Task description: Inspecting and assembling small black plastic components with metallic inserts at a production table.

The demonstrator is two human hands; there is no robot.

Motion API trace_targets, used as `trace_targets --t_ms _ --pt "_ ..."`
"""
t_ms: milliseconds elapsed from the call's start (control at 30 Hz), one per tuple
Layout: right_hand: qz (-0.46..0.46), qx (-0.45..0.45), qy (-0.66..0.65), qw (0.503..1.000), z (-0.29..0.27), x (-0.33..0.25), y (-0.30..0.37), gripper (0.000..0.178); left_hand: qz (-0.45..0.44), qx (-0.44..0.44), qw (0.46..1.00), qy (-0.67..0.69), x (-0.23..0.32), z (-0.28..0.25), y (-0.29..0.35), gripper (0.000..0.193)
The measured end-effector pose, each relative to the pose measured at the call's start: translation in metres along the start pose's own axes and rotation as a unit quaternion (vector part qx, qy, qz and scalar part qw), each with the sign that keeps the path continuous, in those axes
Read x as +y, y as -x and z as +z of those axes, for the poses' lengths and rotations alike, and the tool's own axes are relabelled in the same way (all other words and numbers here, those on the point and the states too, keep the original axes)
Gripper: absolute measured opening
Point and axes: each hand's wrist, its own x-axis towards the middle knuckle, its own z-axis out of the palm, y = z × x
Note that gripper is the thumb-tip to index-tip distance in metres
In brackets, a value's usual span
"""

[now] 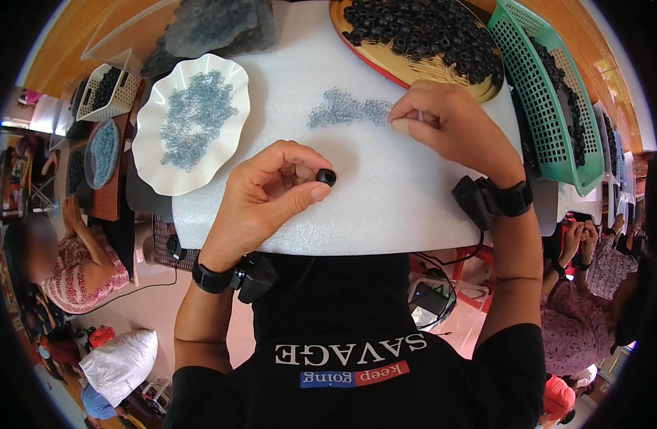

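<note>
Black ring (326,177) — pinched at the fingertips of the left hand (270,191); right hand's (458,123) hold — can't tell.

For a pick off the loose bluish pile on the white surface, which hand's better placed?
The right hand, I'd say: its fingertips are at the right end of the bluish pile. The left hand sits farther off and pinches a black piece.

you are getting a free lane over the tabletop (386,200) between your left fingers (296,203) and right fingers (421,95); a white plate (148,139) is blocking the left, a gold tray (398,69) the far right, a green basket (537,107) the right side, and loose rings (346,109) are lying beside your right fingers.
</note>
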Motion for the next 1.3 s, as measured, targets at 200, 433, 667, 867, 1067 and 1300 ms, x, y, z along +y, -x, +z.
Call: trace_targets --t_ms 200,433,667,867,1067,1300 --pt "-0.018 0.029 0.009 0.999 0.004 0.004 0.000 0.014 -0.002 0.001 1.000 0.004 0.000 0.000 0.000 0.023" --pt "-0.016 0.014 0.028 0.999 0.006 0.001 -0.001 0.010 -0.009 0.005 1.000 0.009 0.002 0.002 0.000 0.023" --pt "-0.025 0.047 0.040 0.998 0.014 0.003 -0.003 0.010 -0.022 0.024 0.998 0.047 0.005 0.008 -0.006 0.022" --pt "-0.052 0.031 0.078 0.995 0.011 0.002 -0.003 0.014 -0.033 0.015 0.997 0.071 0.004 0.015 -0.011 0.021" --pt "0.002 0.003 -0.037 0.999 0.003 -0.006 -0.002 0.013 -0.044 0.032 0.995 0.087 0.006 0.021 -0.015 0.021" --pt "0.145 0.013 -0.341 0.929 0.004 -0.023 -0.002 0.012 -0.043 0.056 0.993 0.095 0.002 0.031 -0.025 0.023"
